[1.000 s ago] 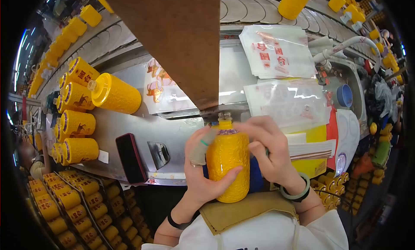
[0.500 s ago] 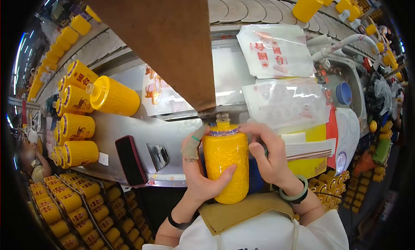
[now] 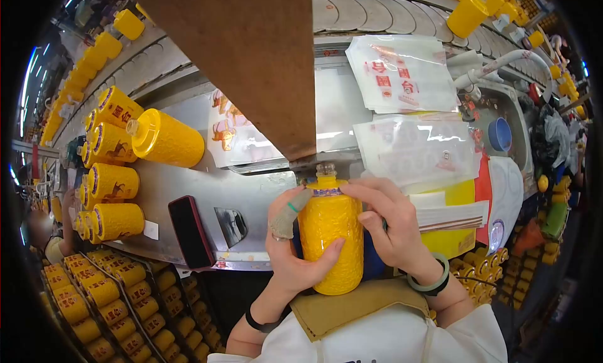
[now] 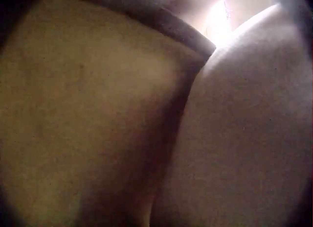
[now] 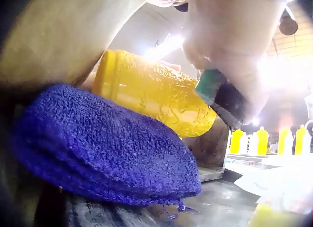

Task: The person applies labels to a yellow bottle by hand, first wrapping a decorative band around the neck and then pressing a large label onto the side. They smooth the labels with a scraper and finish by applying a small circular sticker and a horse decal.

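In the head view a yellow embossed bottle (image 3: 331, 243) with a clear glass neck stands close to the body, a purple patterned band around its shoulder. My left hand (image 3: 290, 253) grips it from the left, thumb across the front, one finger wrapped in a grey cover. The right hand (image 3: 391, 225) touches the band with its index fingertip. Its other fingers curl around a small green and black block (image 5: 217, 97), seen in the right wrist view. Below the bottle there lies a blue towel pad (image 5: 112, 148). Only skin and a dark wristband fill the left wrist view.
Several yellow bottles (image 3: 116, 181) and a phone (image 3: 190, 231) are on the metal table at left. Printed transparent sheets (image 3: 405, 74) lie at right, near a blue cup (image 3: 500, 135). A brown post (image 3: 251, 49) rises ahead, before a conveyor (image 3: 377, 14) carrying bottles.
The right index finger has moved along the shoulder band, from blurred motion near the neck to resting on the band's right side. The left hand keeps its grip. Conveyor bottles have shifted right.
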Motion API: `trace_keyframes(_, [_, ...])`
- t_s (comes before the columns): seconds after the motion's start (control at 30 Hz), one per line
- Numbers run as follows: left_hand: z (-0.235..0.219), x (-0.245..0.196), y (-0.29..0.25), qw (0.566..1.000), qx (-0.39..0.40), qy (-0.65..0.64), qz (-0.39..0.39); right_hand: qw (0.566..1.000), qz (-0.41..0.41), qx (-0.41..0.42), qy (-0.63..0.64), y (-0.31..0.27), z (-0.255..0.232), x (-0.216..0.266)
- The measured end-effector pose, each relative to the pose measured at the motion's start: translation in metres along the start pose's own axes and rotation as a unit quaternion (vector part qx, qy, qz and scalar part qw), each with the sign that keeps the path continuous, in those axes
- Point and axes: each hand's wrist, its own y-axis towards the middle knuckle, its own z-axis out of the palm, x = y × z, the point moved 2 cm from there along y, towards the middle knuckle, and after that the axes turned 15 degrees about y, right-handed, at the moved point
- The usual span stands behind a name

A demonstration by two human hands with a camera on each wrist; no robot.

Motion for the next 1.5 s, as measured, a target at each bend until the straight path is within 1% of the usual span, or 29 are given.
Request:
trace_keyframes(0.17, [-0.003,0.001,0.003,1.0,0.01,0.007,0.01,1.0,-0.002,-0.001,0.004,0.0,0.001,0.0])
trace_keyframes(0.27, [-0.013,0.006,0.015,0.999,-0.014,-0.028,0.005,1.0,-0.002,-0.003,0.01,-0.001,0.001,0.0])
trace_keyframes(0.33, [-0.019,0.016,0.025,0.994,0.089,-0.061,-0.013,1.0,-0.002,-0.006,0.014,-0.001,0.001,0.0])
trace_keyframes(0.37, [-0.018,0.016,0.026,0.994,0.089,-0.061,-0.011,1.0,-0.001,-0.007,0.016,-0.001,0.002,0.0])
trace_keyframes(0.43, [-0.015,0.016,0.027,0.99,0.128,-0.062,-0.017,1.0,-0.003,-0.009,0.018,-0.002,0.002,0.0])
trace_keyframes(0.47, [-0.014,0.018,0.029,0.986,0.132,-0.099,-0.009,1.0,-0.004,-0.011,0.02,-0.002,0.003,-0.001])
trace_keyframes(0.57, [-0.01,0.02,0.028,0.987,0.135,-0.088,0.001,1.0,-0.001,-0.016,0.021,-0.003,0.003,0.001])
trace_keyframes(0.6, [-0.01,0.02,0.029,0.987,0.135,-0.088,0.004,1.0,0.006,-0.015,0.021,-0.003,0.004,0.002])
trace_keyframes(0.63, [-0.011,0.02,0.031,0.99,0.114,-0.088,0.012,1.0,0.003,-0.015,0.021,-0.003,0.004,0.003])
trace_keyframes(0.67, [-0.012,0.02,0.033,0.992,0.093,-0.088,0.02,1.0,-0.01,-0.014,0.006,-0.003,0.003,0.003])
trace_keyframes(0.7, [-0.012,0.022,0.033,0.992,0.091,-0.088,0.024,1.0,-0.025,-0.013,-0.01,-0.003,0.002,0.004])
trace_keyframes(0.73, [-0.015,0.026,0.033,0.993,0.063,-0.096,0.021,0.999,-0.027,-0.014,-0.011,-0.004,0.002,0.005])
trace_keyframes(0.77, [-0.016,0.028,0.033,0.994,0.037,-0.105,0.018,1.0,-0.004,-0.017,0.01,-0.005,0.002,0.006])
trace_keyframes(0.8, [-0.017,0.024,0.032,0.992,0.039,-0.116,0.019,0.999,0.018,-0.02,0.031,-0.007,0.003,0.006])
trace_keyframes(0.83, [-0.017,0.021,0.031,0.992,0.039,-0.118,0.021,0.999,0.017,-0.022,0.028,-0.008,0.004,0.006])
trace_keyframes(0.9, [-0.017,0.015,0.029,0.993,0.072,-0.077,0.048,1.0,-0.018,-0.011,-0.009,-0.008,0.006,0.006])
trace_keyframes(0.93, [-0.016,0.015,0.03,0.994,0.059,-0.037,0.084,1.0,-0.02,-0.011,-0.01,-0.009,0.006,0.006])
trace_keyframes(0.97, [-0.016,0.015,0.029,0.994,0.058,-0.037,0.087,1.0,-0.021,-0.011,-0.016,-0.009,0.007,0.006])
trace_keyframes(1.03, [-0.015,0.016,0.027,0.995,0.052,-0.051,0.066,0.999,-0.025,-0.012,-0.024,-0.008,0.006,0.006])
trace_keyframes(1.27, [-0.012,0.011,0.025,0.995,0.036,-0.052,0.072,0.999,-0.028,-0.013,-0.017,-0.008,0.007,0.008])
trace_keyframes(1.37, [-0.013,0.011,0.025,0.994,0.035,-0.047,0.089,0.999,-0.025,-0.016,-0.014,-0.01,0.01,0.006])
trace_keyframes(1.43, [-0.014,0.014,0.024,0.996,0.01,-0.046,0.072,0.999,-0.019,-0.014,-0.03,-0.01,0.01,0.005])
trace_keyframes(1.5, [-0.018,0.021,0.027,0.996,0.032,-0.052,0.071,1.0,-0.016,-0.01,-0.018,-0.01,0.009,0.006])
